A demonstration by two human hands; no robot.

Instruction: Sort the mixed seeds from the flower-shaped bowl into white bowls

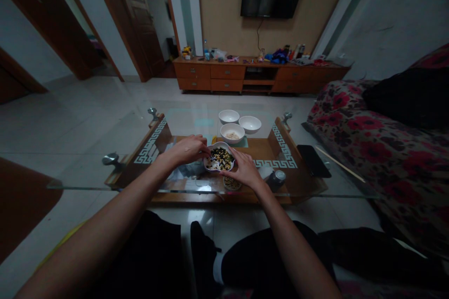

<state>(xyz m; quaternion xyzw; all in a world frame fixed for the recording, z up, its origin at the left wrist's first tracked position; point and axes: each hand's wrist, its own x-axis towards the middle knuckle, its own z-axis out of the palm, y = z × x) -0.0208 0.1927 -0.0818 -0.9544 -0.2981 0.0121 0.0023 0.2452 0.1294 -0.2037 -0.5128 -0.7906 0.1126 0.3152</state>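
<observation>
A white scalloped bowl (206, 167) stands on the glass table, filled with a mix of dark, yellow and white bits that look like beans or seeds. My right hand (244, 167) grips its right rim between thumb and fingers. Over the left side of the bowl, my left hand (194, 147) is closed in a pinch at the mix; whatever lies in its fingertips is too small to make out. Just behind is a white bowl (232, 140) with pale pieces in it. Two more white bowls, one at the back left (229, 117) and one at the right (250, 124), stand beyond.
Below my right hand sits a small dish of greenish seeds (232, 184). A dark can or jar (277, 178) is to its right. Farther right lie a black phone (313, 160) and a thin wooden stick (340, 164). A floral sofa (351, 103) flanks the glass table (84, 184).
</observation>
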